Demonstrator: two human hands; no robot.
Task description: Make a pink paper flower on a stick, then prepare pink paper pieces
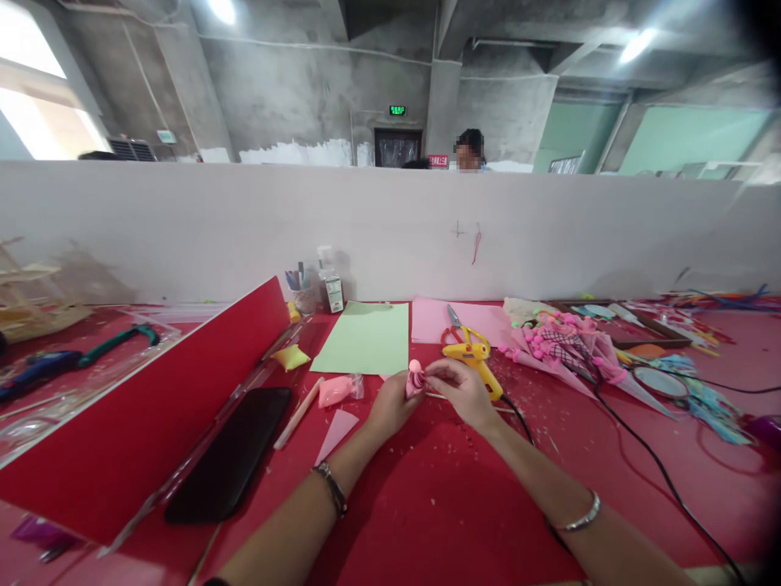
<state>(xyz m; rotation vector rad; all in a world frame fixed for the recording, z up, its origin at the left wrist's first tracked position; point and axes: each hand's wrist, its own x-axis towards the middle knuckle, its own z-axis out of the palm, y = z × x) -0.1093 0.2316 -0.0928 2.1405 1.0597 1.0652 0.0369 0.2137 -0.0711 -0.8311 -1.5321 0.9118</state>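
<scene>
In my left hand (389, 408) is a small pink figure (415, 384) with a round pale-pink ball on top and dark stripes. The fingers are wrapped round its lower part. My right hand (464, 394) pinches at the figure's right side; what lies between its fingertips is too small to make out. Just beyond the right hand lies a yellow glue gun (469, 351), with scissors (455, 319) behind it. To the left of my left hand are a pack of pink clay (337, 391) and a pink paper piece (337, 431).
Green paper (366, 338) and pink paper (430, 317) lie ahead. A black phone (232, 456) sits beside an upright red board (152, 407). Pink cones with pom-poms (558, 342) are piled right; a black cord (647, 452) crosses there. A white partition (244, 228) stands behind.
</scene>
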